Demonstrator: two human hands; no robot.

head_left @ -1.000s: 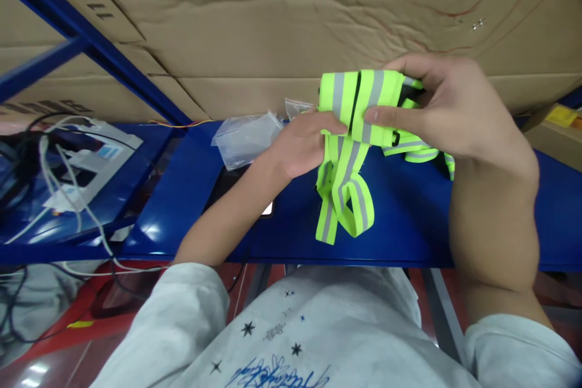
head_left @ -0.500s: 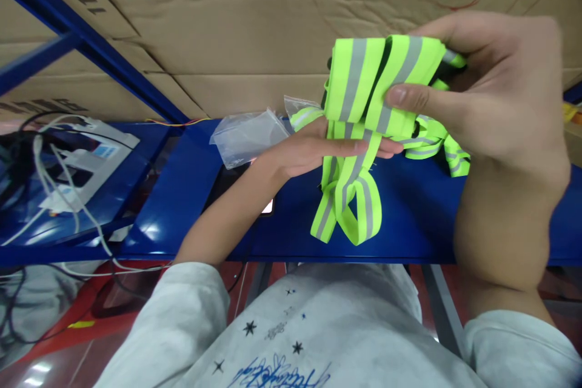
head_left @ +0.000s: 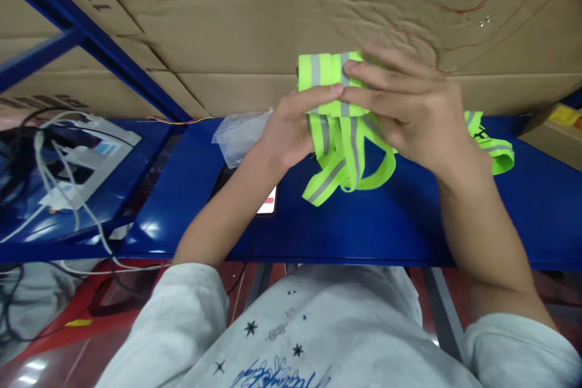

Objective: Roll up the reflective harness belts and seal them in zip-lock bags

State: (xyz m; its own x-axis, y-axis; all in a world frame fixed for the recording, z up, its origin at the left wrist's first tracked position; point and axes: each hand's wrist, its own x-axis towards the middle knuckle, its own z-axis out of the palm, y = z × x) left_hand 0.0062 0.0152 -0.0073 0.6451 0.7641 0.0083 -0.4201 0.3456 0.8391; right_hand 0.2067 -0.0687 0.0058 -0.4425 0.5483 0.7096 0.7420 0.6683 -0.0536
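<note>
A neon yellow strap with a grey stripe [head_left: 325, 76] is gathered into a flat bundle above the blue shelf, and its loose loops hang below. My left hand [head_left: 300, 121] grips the bundle's left side, thumb across the front. From the right, my right hand [head_left: 404, 97] lies against the bundle, slightly blurred, its fingers pressed on the front near my left thumb. Another piece of neon strap [head_left: 500, 150] shows on the shelf, right of my right wrist.
The blue shelf [head_left: 345, 236] bears a clear plastic bag [head_left: 240, 133] and a phone [head_left: 267, 201], partly behind my left forearm. A power strip [head_left: 100, 154] with tangled cables lies left. Cardboard [head_left: 236, 30] stands behind; a small box [head_left: 555, 133] is at right.
The bundle has moved left and slightly farther from the camera. My left hand now wraps its left side, and my right hand has moved left, with its fingers across the front.
</note>
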